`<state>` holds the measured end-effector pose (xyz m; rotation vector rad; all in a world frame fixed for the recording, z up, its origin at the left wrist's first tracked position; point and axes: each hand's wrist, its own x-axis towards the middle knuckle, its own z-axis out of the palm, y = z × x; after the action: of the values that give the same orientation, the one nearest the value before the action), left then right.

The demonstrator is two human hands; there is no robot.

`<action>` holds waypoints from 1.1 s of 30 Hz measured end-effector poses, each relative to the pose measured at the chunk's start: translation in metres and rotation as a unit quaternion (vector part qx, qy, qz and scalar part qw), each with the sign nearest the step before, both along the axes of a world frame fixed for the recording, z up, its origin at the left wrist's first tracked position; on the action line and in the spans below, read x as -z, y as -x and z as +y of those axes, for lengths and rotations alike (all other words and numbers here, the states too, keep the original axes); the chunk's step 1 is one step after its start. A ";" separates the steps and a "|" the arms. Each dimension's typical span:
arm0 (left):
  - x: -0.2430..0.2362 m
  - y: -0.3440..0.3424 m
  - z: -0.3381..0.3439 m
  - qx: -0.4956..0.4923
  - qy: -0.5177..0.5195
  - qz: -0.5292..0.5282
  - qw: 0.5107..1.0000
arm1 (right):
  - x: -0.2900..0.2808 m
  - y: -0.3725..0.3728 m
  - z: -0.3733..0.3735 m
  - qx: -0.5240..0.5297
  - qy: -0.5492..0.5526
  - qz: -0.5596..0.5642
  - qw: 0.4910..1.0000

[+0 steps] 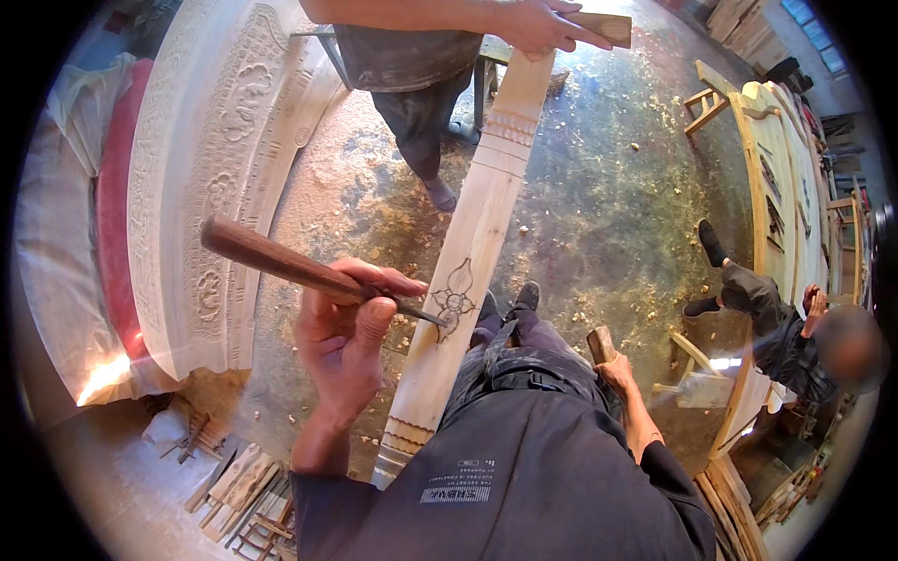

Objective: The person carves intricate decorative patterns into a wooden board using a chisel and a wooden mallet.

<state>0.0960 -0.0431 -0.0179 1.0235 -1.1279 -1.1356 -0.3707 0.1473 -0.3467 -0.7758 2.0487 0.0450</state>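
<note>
My left hand (pixel 351 327) is closed around the dark wooden handle of a carving chisel (pixel 271 260). The chisel slants down to the right, its thin steel tip at a flower-like pattern (pixel 454 299) drawn on a long pale wooden plank (pixel 482 210). The plank runs from near my left side away to the top, with carved bands near both ends. Low beside my right hip, apart from the plank, my right hand (pixel 617 376) grips a short, block-like wooden mallet (pixel 601 344). Part of the mallet is hidden by my hand.
Across the plank stands a person whose hand (pixel 543 26) holds a wooden block (pixel 603 28) over its far end. A large carved panel (pixel 220 159) leans at left. On the right, another person sits by a workbench (pixel 762 187) with tools. Wood chips litter the floor (pixel 599 206).
</note>
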 end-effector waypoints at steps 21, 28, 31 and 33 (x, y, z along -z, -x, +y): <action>0.038 0.006 -0.010 -0.068 -0.120 -0.059 0.989 | -0.003 -0.008 -0.012 0.006 0.006 -0.014 1.000; 0.040 0.009 -0.027 -0.030 -0.129 -0.114 0.985 | 0.004 -0.003 -0.004 0.027 0.019 -0.021 0.999; 0.039 0.008 -0.029 -0.018 -0.122 -0.184 0.975 | 0.006 -0.001 -0.006 -0.010 0.002 0.006 1.000; 0.038 0.008 -0.030 -0.018 -0.125 -0.193 0.973 | 0.007 -0.002 -0.006 -0.009 0.002 0.003 1.000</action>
<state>0.0882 -0.0732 -0.0556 1.5019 -1.2829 -1.0960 -0.3687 0.1409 -0.3534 -0.7976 2.0489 0.0536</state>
